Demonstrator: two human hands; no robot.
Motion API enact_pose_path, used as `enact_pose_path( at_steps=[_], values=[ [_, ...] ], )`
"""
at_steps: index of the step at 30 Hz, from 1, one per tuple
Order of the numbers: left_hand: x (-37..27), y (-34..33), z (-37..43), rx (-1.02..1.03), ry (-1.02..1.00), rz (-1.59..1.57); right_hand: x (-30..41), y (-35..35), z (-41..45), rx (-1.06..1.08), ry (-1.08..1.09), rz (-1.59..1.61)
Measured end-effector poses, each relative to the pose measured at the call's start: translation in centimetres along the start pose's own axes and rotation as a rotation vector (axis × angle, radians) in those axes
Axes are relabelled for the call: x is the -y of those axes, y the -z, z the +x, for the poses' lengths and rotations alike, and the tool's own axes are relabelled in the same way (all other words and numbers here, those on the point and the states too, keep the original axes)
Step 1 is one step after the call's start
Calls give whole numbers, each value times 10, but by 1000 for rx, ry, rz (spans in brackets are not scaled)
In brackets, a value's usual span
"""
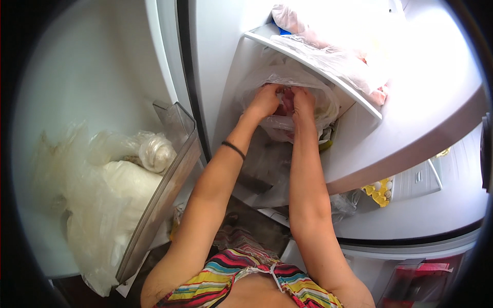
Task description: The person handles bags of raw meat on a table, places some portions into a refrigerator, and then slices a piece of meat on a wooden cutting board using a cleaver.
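Both my hands reach into an open clear plastic bag (326, 98) on a compartment level beneath a white freezer shelf (312, 63). Between them is a piece of reddish raw meat (287, 101). My right hand (304, 101) grips its right side, thumb against it. The curled fingers of my left hand (266, 101) meet its upper left edge; their tips are partly hidden, so their hold is unclear. More reddish contents show through the lower part of the bag.
Bagged pinkish food (346, 65) lies on the shelf above. The open door (96, 69) at left has a clear-fronted bin (158, 204) with plastic-bagged white contents (131, 181). At right, another door (404, 154) stands near a yellow egg carton (381, 192) holding eggs.
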State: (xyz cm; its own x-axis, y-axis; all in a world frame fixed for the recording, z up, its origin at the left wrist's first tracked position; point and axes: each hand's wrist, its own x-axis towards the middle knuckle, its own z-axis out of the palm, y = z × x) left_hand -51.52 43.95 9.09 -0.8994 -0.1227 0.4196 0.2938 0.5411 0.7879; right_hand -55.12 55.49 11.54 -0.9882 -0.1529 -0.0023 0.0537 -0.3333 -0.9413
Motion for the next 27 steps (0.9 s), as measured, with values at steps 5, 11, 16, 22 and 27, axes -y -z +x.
enact_pose_path(
  at_steps=[5, 11, 16, 22, 27],
  values=[
    [-63, 23, -83, -308, 61, -137, -10, -4, 0, -77, 100, 14],
    [-123, 34, -245, -410, 104, -181, -20, -2, -31, -57, 110, -52],
    [-164, 83, -347, -522, -261, 151, -2, 4, -95, 146, -79, 183],
    [-167, 165, -429, -1297, -759, 747, -21, 66, -203, 369, -286, 21],
    [-139, 216, -448, -1373, -211, 344, -55, 129, -277, 118, -288, 28]
  ],
)
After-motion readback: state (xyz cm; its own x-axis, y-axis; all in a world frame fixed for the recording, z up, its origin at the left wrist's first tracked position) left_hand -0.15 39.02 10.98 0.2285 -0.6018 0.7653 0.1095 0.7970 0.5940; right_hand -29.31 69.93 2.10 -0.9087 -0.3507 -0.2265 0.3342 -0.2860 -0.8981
